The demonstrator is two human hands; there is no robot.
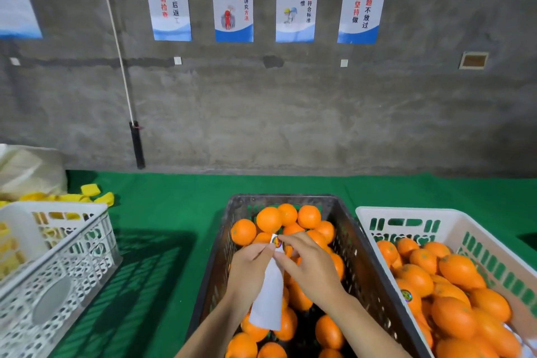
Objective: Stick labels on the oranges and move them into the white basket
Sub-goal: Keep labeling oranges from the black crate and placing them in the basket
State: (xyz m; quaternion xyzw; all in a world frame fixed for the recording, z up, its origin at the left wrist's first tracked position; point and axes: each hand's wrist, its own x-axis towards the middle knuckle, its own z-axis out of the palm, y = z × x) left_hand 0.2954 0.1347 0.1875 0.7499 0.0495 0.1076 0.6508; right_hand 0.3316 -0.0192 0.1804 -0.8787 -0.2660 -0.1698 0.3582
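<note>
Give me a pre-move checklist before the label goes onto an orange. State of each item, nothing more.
1. Label strip held: ok. The left hand grips the white backing strip over the dark crate.
2. Sticker at the strip's tip: ok. The round sticker sits at the top end, and the right hand pinches at it.
3. Sticker fully peeled off: cannot tell.
4. Orange picked for labelling: not ok. Neither hand holds one; the unlabelled oranges lie in the dark crate.
5. Room in the white basket: ok. Its far end shows bare wall above the fruit.
6. Labelled fruit already there: ok. One orange in the basket shows a sticker.
</note>
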